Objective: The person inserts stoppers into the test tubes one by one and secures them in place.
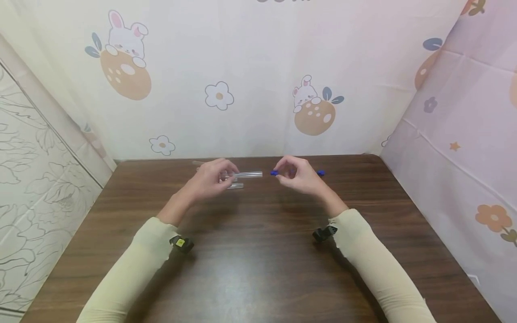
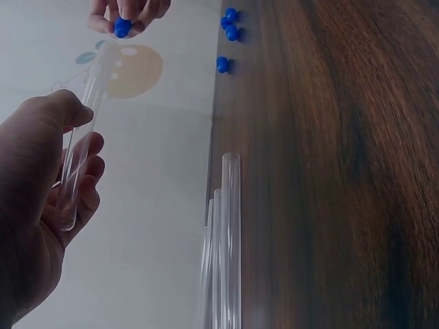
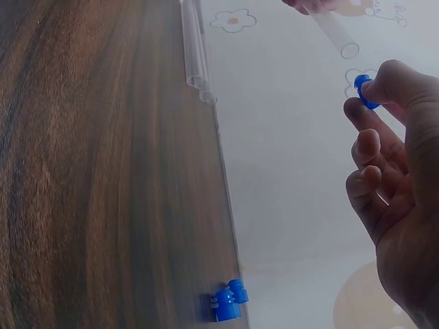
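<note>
My left hand (image 1: 213, 178) holds a clear test tube (image 2: 92, 103) between thumb and fingers, its rounded end by the palm and its open mouth toward the right hand. A small blue stopper (image 3: 365, 90) is pinched between the thumb and forefinger of my right hand (image 1: 298, 176). In the head view a short gap separates stopper and tube mouth; both are held above the table. Several more clear tubes (image 2: 232, 226) lie side by side on the table below the left hand. Loose blue stoppers (image 2: 232, 32) lie on the table near the right hand.
The dark wood-grain table (image 1: 258, 251) ends at the back against a printed curtain (image 1: 258, 89). Another curtain (image 1: 464, 157) hangs along the right side, and a floral panel (image 1: 36, 188) stands at the left. Each wrist carries a small black camera (image 1: 324, 233).
</note>
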